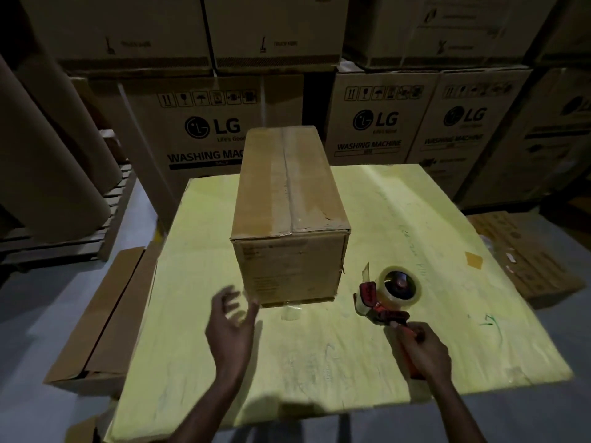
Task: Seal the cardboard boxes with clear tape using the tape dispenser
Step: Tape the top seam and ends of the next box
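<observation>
Left hand (232,321) open, fingers spread and blurred, palm facing right, just short of the box's near-left bottom corner; can't tell if it touches. Right hand (419,350) wrapped round the handle of the tape dispenser (375,310), which lies on the yellow table cover (319,372), clear tape roll (399,287) just ahead of the knuckles. Bare cover between the hands and right of the right hand, out to the table edge. One cardboard box (287,219) ahead of the left hand, running away, top seam taped. One dispenser, one roll. Far beyond: three readable LG cartons (208,129).
</observation>
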Demonstrator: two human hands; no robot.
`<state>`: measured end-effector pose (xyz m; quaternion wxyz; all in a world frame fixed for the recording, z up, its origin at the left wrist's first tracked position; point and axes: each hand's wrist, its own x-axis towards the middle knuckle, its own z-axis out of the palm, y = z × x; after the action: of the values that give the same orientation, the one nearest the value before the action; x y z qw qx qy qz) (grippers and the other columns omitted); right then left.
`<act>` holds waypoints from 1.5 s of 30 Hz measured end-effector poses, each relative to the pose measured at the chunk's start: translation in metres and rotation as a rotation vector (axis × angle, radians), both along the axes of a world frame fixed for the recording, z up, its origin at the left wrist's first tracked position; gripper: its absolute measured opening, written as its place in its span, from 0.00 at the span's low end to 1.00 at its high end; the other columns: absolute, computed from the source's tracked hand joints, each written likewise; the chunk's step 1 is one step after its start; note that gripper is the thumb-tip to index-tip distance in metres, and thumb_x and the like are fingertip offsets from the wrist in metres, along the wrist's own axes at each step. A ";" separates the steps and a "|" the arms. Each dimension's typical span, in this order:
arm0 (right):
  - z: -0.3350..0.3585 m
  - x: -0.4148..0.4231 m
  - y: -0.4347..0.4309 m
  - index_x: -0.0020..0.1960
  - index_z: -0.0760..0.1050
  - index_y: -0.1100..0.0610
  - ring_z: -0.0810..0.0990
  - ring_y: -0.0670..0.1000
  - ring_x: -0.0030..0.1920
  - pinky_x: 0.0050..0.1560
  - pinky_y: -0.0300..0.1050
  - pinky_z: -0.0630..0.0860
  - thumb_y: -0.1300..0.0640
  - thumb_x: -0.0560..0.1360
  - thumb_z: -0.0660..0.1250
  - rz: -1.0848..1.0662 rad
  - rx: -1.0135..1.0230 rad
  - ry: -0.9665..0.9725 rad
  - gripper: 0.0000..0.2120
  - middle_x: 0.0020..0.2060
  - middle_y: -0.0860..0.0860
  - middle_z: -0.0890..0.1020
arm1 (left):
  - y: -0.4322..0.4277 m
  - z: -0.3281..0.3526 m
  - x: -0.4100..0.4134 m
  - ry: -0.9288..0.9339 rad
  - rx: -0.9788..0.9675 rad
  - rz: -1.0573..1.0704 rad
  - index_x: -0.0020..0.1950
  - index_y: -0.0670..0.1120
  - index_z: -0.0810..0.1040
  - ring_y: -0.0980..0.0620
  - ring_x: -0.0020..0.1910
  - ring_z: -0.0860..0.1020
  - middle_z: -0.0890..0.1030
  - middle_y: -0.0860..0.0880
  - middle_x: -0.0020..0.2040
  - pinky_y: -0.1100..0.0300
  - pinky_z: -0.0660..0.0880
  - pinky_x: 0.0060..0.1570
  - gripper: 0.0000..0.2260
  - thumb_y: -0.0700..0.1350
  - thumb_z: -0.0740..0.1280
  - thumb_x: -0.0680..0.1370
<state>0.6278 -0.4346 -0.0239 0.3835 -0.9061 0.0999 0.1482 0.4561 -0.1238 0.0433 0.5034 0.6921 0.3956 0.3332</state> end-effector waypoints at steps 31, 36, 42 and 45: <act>0.084 -0.093 0.020 0.53 0.73 0.48 0.78 0.55 0.25 0.24 0.43 0.69 0.42 0.71 0.67 0.621 -0.222 -1.060 0.15 0.29 0.47 0.79 | -0.060 0.025 0.000 -0.088 -1.458 -0.405 0.62 0.35 0.78 0.42 0.43 0.87 0.85 0.35 0.52 0.50 0.85 0.39 0.20 0.42 0.71 0.74; 0.095 -0.085 0.031 0.54 0.73 0.47 0.80 0.53 0.26 0.26 0.43 0.70 0.40 0.71 0.68 0.617 -0.125 -1.037 0.16 0.29 0.46 0.81 | -0.052 0.020 -0.008 -0.222 -1.539 -0.320 0.59 0.29 0.79 0.41 0.40 0.87 0.85 0.32 0.49 0.52 0.85 0.38 0.09 0.32 0.64 0.81; 0.114 -0.076 0.040 0.53 0.73 0.47 0.80 0.45 0.30 0.32 0.35 0.66 0.39 0.70 0.69 0.659 0.001 -1.016 0.17 0.33 0.44 0.83 | -0.042 0.027 -0.015 -0.158 -1.429 -0.420 0.59 0.29 0.81 0.41 0.43 0.87 0.84 0.30 0.52 0.55 0.84 0.46 0.15 0.24 0.57 0.80; 0.122 -0.071 0.044 0.52 0.72 0.46 0.79 0.43 0.30 0.30 0.36 0.69 0.38 0.70 0.70 0.692 0.041 -0.990 0.17 0.33 0.41 0.82 | -0.031 0.042 -0.012 -0.034 -1.202 -0.448 0.63 0.31 0.79 0.42 0.44 0.87 0.85 0.32 0.53 0.58 0.84 0.39 0.13 0.26 0.62 0.80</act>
<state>0.5566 -0.3906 0.0981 0.3314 -0.8395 -0.3942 -0.1732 0.4443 -0.1548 0.0857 0.8672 0.3496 0.3511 -0.0492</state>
